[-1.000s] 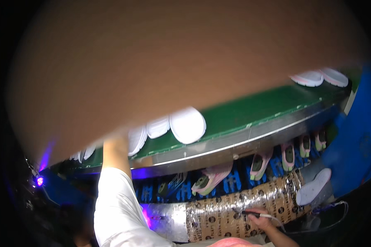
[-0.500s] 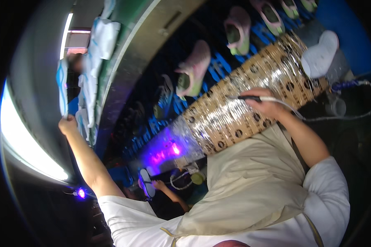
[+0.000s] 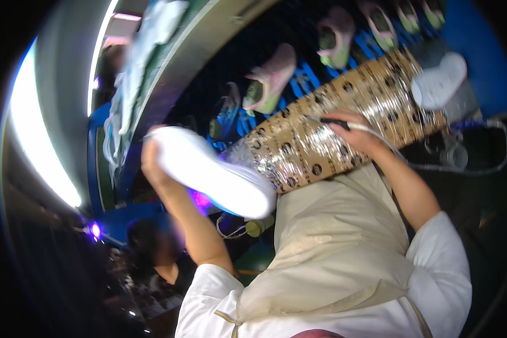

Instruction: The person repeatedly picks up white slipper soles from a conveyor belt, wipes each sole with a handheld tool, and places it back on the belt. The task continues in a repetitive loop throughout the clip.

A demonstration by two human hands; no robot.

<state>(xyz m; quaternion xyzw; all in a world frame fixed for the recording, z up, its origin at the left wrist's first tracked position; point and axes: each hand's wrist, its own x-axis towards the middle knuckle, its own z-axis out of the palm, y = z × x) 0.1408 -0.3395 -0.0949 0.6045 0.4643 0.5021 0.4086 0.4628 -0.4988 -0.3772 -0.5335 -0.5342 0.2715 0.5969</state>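
Gripped by one end, a white shoe sole (image 3: 211, 172) is in my left hand (image 3: 153, 160), which is raised at the left and blurred by motion. The sole slants down to the right, its broad end beside the apron. My right hand (image 3: 352, 135) is closed around a pen-shaped corded tool (image 3: 336, 122) with a black grip and thin metal tip. That hand is just over a brown cardboard surface (image 3: 298, 152) wrapped in clear tape; whether it touches cannot be told. The tool's pale cable (image 3: 386, 143) runs off to the right.
Pink and green shoes (image 3: 271, 79) stand in a row on blue holders beyond the cardboard. Another white sole (image 3: 440, 81) lies at its right end. White and blue pieces (image 3: 135, 84) line a green-edged shelf at upper left. Another person (image 3: 163, 248) is at lower left.
My left hand has come from the shelf at the left toward me, bringing a white sole over the work area. The right hand keeps the tool in nearly the same place.
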